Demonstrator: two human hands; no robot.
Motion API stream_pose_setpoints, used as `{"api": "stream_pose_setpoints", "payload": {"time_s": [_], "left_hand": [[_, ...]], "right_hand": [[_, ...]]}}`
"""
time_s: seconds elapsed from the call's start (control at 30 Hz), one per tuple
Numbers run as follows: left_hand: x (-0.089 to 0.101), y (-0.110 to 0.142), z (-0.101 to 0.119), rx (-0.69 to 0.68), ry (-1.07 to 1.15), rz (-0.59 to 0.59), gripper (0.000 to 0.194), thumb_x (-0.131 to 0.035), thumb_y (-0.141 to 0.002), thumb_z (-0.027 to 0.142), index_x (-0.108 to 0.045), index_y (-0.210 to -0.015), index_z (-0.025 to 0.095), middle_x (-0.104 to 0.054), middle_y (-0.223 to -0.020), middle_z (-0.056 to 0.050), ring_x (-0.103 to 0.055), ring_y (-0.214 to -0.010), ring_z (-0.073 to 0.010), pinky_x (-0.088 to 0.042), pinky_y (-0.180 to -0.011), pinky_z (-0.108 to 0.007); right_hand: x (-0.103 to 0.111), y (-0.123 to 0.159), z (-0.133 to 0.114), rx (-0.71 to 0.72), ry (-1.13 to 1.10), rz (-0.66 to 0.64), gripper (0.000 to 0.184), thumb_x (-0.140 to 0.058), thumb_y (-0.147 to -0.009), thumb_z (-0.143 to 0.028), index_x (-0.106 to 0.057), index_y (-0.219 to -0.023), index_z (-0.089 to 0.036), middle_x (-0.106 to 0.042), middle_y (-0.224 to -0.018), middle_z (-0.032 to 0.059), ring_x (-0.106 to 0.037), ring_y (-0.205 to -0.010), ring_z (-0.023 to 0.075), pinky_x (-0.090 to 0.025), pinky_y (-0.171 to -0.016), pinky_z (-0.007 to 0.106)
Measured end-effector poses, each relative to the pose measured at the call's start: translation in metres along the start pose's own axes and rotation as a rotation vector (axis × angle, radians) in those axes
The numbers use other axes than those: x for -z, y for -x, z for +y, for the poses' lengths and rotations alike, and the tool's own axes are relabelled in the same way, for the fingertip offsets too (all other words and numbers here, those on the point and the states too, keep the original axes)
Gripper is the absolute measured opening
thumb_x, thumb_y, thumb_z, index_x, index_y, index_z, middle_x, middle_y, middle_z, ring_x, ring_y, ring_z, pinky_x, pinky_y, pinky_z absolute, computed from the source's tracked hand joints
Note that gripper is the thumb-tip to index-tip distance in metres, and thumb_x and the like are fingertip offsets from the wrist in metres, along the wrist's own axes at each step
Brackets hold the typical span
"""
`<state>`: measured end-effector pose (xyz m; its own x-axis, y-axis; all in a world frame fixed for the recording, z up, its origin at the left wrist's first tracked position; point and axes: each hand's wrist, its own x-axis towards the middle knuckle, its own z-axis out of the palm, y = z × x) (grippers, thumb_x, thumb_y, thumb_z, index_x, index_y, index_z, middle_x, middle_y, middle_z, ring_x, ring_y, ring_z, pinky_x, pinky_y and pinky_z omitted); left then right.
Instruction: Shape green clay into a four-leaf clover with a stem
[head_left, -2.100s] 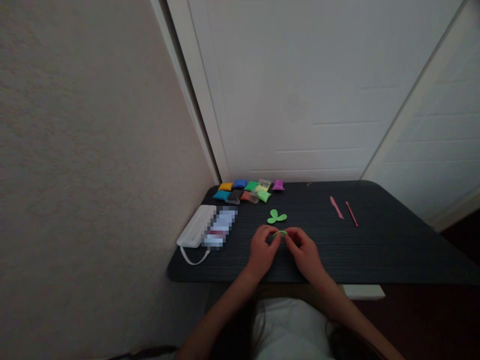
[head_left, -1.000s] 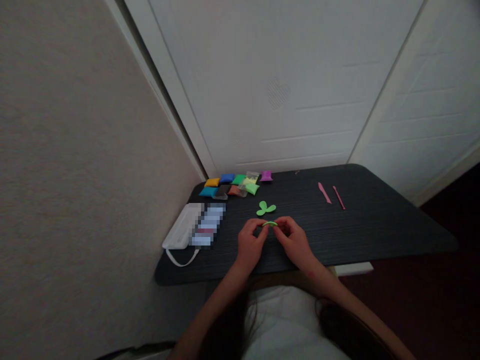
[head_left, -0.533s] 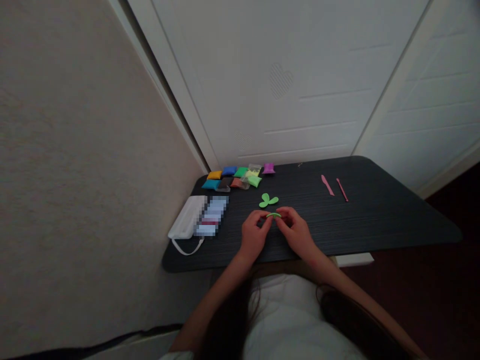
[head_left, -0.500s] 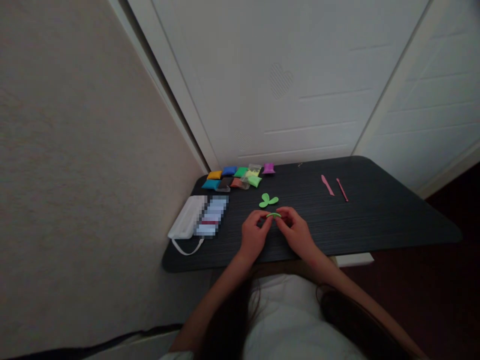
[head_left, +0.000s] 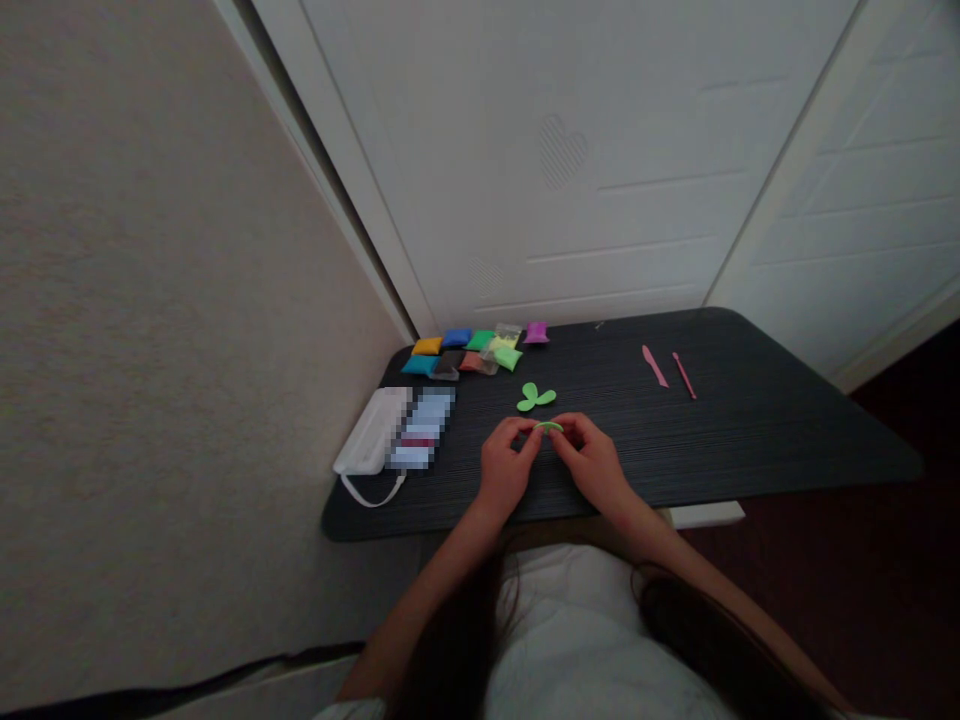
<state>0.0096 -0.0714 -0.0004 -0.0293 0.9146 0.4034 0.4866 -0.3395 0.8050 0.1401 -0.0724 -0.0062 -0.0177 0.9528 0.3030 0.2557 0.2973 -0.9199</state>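
Observation:
Between my two hands is a small, thin piece of light green modelling clay (head_left: 549, 426), slightly curved and seen nearly edge-on. My left hand (head_left: 507, 460) pinches its left end between thumb and fingers. The right end is pinched the same way by my right hand (head_left: 592, 455). Just beyond my fingertips, a green clay shape with three rounded leaves (head_left: 529, 399) lies flat on the dark table (head_left: 757, 420). My fingers cover both ends of the held piece.
Several coloured clay packets (head_left: 450, 362) lie at the back left. Nearer me are a white case (head_left: 375, 430) with a strap and a phone-like slab (head_left: 424, 430), its face pixelated. A pink knife (head_left: 655, 366) and a thin pink tool (head_left: 684, 376) lie at right. Behind stands a white panelled door (head_left: 630, 120).
The hands keep their pinch on the green clay piece, with only a slight shift of the fingers. The whole view has moved very slightly; the objects on the table lie as before.

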Motion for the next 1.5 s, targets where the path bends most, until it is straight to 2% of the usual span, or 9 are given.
{"api": "stream_pose_setpoints", "payload": {"time_s": [0.43,0.93,1.5], "left_hand": [[0.0009,-0.0029,-0.006,0.079,0.102,-0.08,0.021,-0.05,-0.074,0.034,-0.06,-0.081,0.017,-0.061,-0.078,-0.002,-0.055,-0.073,-0.0127,-0.041,-0.067,-0.024],[-0.0006,-0.0023,-0.0058,0.093,0.095,-0.071,0.022,-0.051,-0.074,0.036,-0.059,-0.082,0.017,-0.06,-0.077,-0.002,-0.054,-0.07,-0.0123,-0.041,-0.065,-0.023],[0.0007,-0.0023,-0.0045,0.087,0.077,-0.084,0.023,-0.049,-0.074,0.037,-0.06,-0.08,0.017,-0.061,-0.078,-0.002,-0.055,-0.071,-0.0134,-0.042,-0.065,-0.024]], "right_hand": [[0.0004,0.0006,0.0054,-0.019,0.027,-0.043,0.019,-0.045,-0.078,-0.035,-0.054,-0.087,-0.021,-0.06,-0.074,0.0008,-0.055,-0.066,0.014,-0.042,-0.062,0.026],[-0.0017,0.0008,0.0052,-0.035,-0.011,-0.007,0.022,-0.047,-0.076,-0.038,-0.054,-0.087,-0.02,-0.06,-0.075,0.002,-0.055,-0.064,0.0148,-0.043,-0.059,0.027],[-0.0013,0.001,0.0049,-0.043,-0.009,-0.03,0.022,-0.047,-0.076,-0.038,-0.053,-0.087,-0.02,-0.061,-0.075,0.0027,-0.056,-0.066,0.0149,-0.043,-0.061,0.027]]}}
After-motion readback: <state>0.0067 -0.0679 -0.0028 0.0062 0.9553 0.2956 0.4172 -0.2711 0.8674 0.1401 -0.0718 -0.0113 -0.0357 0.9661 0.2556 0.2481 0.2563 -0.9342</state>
